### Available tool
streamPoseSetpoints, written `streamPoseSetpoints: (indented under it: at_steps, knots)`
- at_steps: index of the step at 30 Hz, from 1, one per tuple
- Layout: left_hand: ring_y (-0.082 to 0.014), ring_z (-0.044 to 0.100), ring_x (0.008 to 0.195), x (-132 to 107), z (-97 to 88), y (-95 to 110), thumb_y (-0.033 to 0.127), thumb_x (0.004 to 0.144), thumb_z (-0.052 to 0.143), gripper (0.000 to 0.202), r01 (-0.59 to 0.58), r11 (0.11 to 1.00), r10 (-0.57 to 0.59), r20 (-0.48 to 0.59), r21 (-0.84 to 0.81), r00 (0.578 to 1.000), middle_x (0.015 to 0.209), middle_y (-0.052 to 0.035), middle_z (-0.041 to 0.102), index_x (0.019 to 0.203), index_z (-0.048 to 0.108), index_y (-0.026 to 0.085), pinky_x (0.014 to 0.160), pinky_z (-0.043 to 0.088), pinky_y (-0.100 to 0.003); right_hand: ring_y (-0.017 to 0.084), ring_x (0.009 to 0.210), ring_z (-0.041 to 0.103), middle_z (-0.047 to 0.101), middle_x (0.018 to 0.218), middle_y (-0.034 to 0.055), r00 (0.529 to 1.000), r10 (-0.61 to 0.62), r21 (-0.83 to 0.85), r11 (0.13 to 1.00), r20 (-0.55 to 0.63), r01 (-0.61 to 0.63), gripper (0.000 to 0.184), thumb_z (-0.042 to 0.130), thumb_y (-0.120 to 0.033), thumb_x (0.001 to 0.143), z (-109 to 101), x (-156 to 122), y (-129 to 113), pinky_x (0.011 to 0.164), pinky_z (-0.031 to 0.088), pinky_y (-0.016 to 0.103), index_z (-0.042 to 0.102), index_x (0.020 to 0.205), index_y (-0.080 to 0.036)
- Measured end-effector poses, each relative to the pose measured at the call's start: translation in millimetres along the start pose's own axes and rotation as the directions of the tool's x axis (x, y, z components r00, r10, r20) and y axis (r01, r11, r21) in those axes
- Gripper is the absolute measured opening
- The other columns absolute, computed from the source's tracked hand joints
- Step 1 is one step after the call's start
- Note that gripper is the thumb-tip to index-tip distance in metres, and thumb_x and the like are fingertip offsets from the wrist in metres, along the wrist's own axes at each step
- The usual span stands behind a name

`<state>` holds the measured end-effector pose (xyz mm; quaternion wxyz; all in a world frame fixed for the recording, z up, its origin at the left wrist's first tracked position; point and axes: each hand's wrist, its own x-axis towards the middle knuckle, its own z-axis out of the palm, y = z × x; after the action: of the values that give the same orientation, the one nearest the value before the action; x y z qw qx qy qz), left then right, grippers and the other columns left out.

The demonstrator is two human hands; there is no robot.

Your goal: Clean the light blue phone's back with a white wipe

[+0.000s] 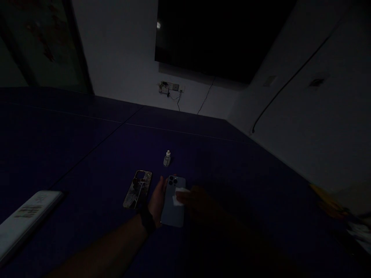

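very dim, heavy shadow, edges warped

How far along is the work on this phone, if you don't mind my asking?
The patterned phone case already lies off, beside the bare smartphone. In hand: the left hand steadies the phone while the right hand presses a white wipe on its back. Left: the case is not back on, and the small bottle stands apart.

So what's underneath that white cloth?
The back of the phone, held by the left hand. The cloth sits under the right hand, and the patch of phone it covers can't be seen; the camera lenses above it stay uncovered.
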<state>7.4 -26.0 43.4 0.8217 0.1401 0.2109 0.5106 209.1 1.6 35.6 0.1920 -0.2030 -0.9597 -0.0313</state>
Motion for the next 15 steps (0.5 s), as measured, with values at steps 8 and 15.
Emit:
streamPoseSetpoints:
  at_steps: [8,15]
  knots:
    - [-0.0259,0.069,0.089,1.3,-6.2,-1.5,0.064,0.094,0.045,0.063,-0.008,0.999,0.009,0.027,-0.046,1.000,0.112,-0.0099,0.070,0.143,0.048,0.025,0.081,0.052,-0.038,0.021,0.096,0.062,0.069,0.129,0.0086,0.993,-0.064,-0.043,0.997,0.100,0.068,0.041,0.049,-0.019,0.095,-4.2,-0.1,-24.2,0.085,0.048,0.037,0.057,0.136,-0.021]
    - [-0.0258,0.070,0.087,3.6,-12.6,-1.2,0.069,0.093,0.039,0.069,0.049,0.993,-0.040,0.081,-0.103,0.996,0.111,-0.0112,0.070,0.145,0.047,0.024,0.082,0.051,-0.038,0.023,0.098,0.060,0.065,0.136,0.0042,0.987,0.028,-0.193,0.981,0.157,0.003,0.041,0.049,-0.017,0.094,-10.4,43.3,-11.0,0.085,0.048,0.038,0.061,0.133,-0.022]
